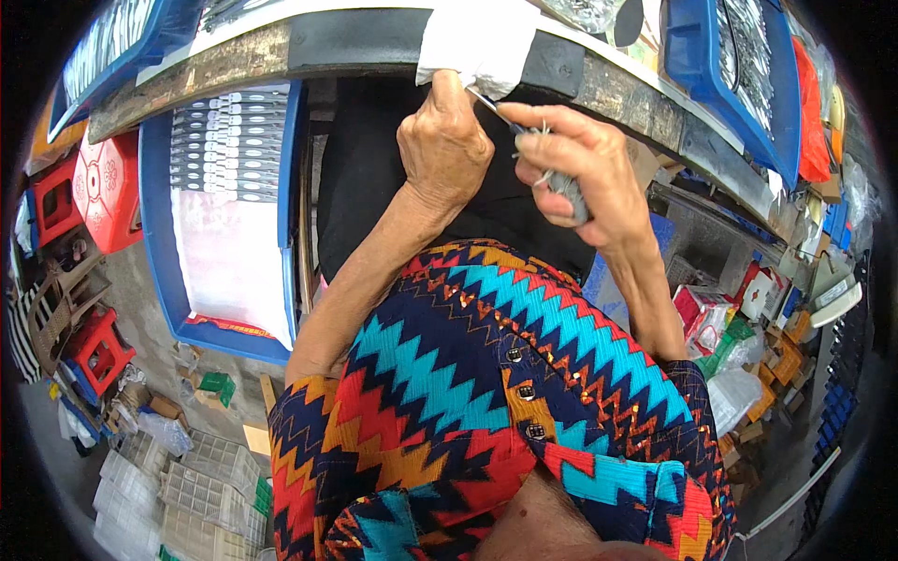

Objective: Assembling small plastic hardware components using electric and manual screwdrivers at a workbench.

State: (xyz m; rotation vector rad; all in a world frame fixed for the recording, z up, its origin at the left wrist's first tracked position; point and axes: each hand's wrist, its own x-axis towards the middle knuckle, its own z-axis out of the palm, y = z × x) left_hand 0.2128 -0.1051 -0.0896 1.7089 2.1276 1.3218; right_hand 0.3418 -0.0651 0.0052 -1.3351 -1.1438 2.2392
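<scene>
My left hand (443, 150) is closed in a fist at the table's edge, its index finger up against a white cloth (479, 47). Whatever its fingertips hold is hidden. The cloth drapes over the edge. From the right, my right hand (585, 164) grips a tool with a grey handle (568, 192) and a thin metal blade (487, 101). Pale threads or shreds cling around the handle. The blade points up and left, and its tip is close to my left fingers at the cloth's lower edge.
A worn wooden table edge (234, 65) curves across the top. Below it on the left, a blue tray (161, 252) holds rows of grey-and-white parts and a white sheet. More blue bins (692, 56) stand on the table. Red stools (105, 192), plastic baskets and boxes crowd the floor.
</scene>
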